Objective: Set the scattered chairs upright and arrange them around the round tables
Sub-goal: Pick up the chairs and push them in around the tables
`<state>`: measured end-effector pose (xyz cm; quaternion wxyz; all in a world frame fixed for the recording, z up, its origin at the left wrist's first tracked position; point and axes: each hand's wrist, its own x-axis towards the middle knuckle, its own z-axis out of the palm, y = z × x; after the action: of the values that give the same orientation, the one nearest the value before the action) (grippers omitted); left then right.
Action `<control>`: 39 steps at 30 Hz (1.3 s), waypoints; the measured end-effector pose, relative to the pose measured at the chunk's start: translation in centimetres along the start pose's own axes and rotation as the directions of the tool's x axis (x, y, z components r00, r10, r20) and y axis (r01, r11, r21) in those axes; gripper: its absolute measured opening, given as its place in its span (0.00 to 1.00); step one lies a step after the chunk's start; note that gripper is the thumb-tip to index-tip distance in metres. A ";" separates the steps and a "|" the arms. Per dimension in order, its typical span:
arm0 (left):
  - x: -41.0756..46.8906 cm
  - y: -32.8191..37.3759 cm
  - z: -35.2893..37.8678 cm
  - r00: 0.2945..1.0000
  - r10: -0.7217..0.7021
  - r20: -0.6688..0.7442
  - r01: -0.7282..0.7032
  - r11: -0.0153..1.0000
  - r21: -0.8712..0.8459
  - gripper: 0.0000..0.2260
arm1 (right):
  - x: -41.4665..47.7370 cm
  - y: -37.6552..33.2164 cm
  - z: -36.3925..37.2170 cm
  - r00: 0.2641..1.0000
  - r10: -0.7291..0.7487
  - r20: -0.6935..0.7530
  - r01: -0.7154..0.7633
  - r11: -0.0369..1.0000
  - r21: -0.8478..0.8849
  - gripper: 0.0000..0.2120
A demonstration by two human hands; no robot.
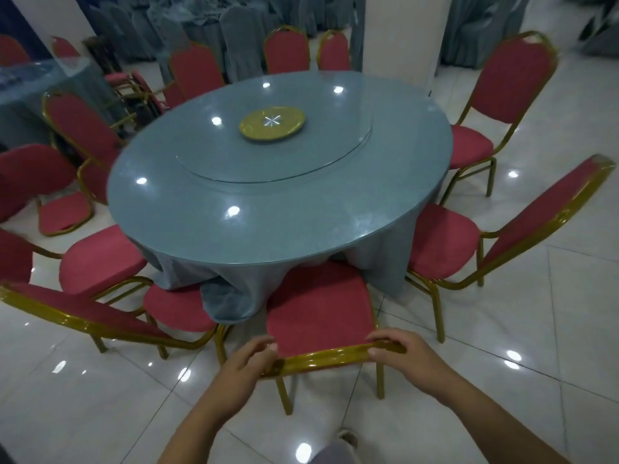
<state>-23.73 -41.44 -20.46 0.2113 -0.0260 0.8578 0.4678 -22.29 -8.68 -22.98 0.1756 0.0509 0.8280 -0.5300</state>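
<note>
1. Head view, hands: the left hand (pixel 249 360) and the right hand (pixel 398 351) each curl their fingers over the gold top rail of the nearest chair (pixel 318 316). They grip it at opposite corners of the back.
2. Head view, the task's thing: the nearest chair stands upright on the tile floor (pixel 502 363), directly ahead of the person. Its seat front reaches the edge of the round worktop (pixel 268 202). A hanging fold of the blue tablecloth (pixel 231 296) sits just beside the seat. Upright neighbours stand close on both sides: the left chair (pixel 177 313) and the right chair (pixel 442 242).
3. Head view, farther off: a tipped chair (pixel 63 212) looks to lie on the floor at the left, so I judge the job unfinished.
4. Head view, risks:
   - Pushing further in could trap the tablecloth under the seat or legs and drag it. That would shift the glass turntable (pixel 274 162) and the yellow plate (pixel 272 123) on it.
   - A skewed push could knock the frame against either neighbour.
   - The glossy tiles may let the legs slide faster than intended.
</note>
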 end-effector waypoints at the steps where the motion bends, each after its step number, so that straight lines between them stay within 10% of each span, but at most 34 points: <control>1: 0.4 0.2 0.2 1.000 -0.007 -0.013 0.007 1.000 0.001 0.09 | -0.7 -0.2 -0.2 0.998 0.025 -0.065 -0.017 0.992 0.121 0.09; 11: 11.1 10.8 6.1 0.931 0.212 0.298 -0.237 0.970 0.053 0.12 | -5.0 -0.9 -8.1 0.829 0.255 -0.498 -0.103 0.945 0.312 0.08; 23: 18.8 23.2 24.6 0.805 0.201 0.558 -0.249 0.968 0.011 0.13 | -8.0 8.5 -21.9 0.657 0.370 -0.657 -0.033 0.885 0.465 0.10; 39: 28.0 42.1 45.0 0.897 0.230 0.376 -0.303 0.941 0.147 0.44 | -2.7 17.1 -50.8 0.838 0.235 -0.493 -0.068 0.940 0.333 0.09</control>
<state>-44.12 23.06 -19.24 0.2970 0.1985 0.8440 0.4000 -27.19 44.50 -17.59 -0.0256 0.2863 0.7464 -0.6002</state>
